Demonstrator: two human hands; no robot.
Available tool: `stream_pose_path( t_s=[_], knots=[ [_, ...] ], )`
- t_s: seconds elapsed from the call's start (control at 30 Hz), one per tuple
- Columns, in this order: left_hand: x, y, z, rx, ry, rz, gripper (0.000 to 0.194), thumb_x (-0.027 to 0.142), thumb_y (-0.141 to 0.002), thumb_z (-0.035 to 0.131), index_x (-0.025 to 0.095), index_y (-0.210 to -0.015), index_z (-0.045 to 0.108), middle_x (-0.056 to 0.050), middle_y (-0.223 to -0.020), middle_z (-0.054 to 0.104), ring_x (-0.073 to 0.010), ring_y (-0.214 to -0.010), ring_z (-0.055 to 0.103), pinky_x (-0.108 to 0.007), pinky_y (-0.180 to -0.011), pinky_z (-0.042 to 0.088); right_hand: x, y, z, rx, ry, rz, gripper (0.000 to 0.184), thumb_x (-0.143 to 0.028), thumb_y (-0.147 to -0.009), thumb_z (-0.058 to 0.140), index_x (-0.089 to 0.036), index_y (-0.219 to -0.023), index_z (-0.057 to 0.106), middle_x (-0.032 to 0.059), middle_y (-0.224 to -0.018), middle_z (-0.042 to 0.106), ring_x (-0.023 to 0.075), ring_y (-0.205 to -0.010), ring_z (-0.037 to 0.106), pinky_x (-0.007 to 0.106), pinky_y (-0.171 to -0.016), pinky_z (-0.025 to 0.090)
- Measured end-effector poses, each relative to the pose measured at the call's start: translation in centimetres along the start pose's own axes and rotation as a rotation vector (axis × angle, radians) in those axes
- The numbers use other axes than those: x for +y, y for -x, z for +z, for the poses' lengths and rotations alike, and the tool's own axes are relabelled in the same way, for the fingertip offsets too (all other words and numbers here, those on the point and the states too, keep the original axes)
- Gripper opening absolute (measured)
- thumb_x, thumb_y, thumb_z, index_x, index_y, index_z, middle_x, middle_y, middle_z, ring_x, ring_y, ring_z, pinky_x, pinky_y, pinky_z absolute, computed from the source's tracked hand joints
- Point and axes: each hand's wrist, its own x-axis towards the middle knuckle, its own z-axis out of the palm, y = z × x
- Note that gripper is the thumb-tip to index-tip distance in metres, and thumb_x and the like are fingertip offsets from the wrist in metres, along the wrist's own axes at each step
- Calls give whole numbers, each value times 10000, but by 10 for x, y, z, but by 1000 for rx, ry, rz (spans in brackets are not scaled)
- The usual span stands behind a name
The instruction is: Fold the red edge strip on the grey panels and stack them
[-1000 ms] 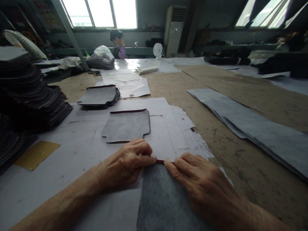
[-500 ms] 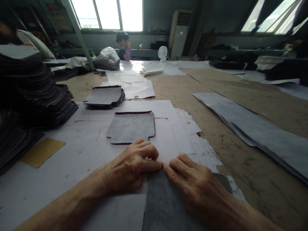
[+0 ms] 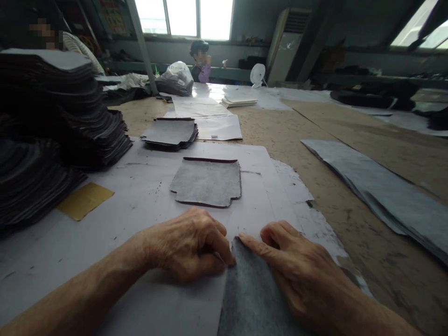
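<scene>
Grey piece (image 3: 250, 289) lies on white sheet (image 3: 140, 210), partly under right hand (image 3: 301, 266); right fingertip at its far corner, pinch cannot be told; left hand (image 3: 191, 245) curled, fingertips at left edge, grip unclear; cut panel (image 3: 208, 182) lies flat beyond

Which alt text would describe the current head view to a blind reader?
A person's left hand is at the left edge of a grey sheet, the right hand on its far end. Beyond lies a notched grey panel with a dark-red edge; dark stacks stand at left.
</scene>
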Motion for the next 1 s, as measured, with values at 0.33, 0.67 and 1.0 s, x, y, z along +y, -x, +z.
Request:
stream_pose_path(
  t_s=[0.33, 0.67, 1.0],
  knots=[
    [2, 0, -2, 4, -16, 0, 204, 54, -679, 568, 202, -758, 682, 50, -575, 462, -70, -504, 417, -208, -514, 339, -5, 2, 3, 40, 78, -7, 520, -16, -735, 387, -219, -1188, 540, 62, -789, 497, 162, -695, 489, 235, -521, 440],
    [1, 0, -1, 18, -12, 14, 153, 109, -713, 548, 191, -744, 674, 40, -566, 473, -76, -498, 421, -213, -514, 344, -15, -2, 5, 78, 194, 33, 555, 2, -674, 375, -271, -1113, 576, 47, -748, 518, 150, -607, 482, 240, -498, 420],
    [-5, -4, 5, 207, 229, 6, 134, 180, -804, 553, 179, -798, 687, 11, -655, 549, -76, -567, 502, -195, -520, 371, -5, 54, -14, 482, 410, 176, 220, -81, -829, 476, -126, -991, 617, 75, -898, 620, 193, -843, 552, 319, -739, 442]
  ],
)
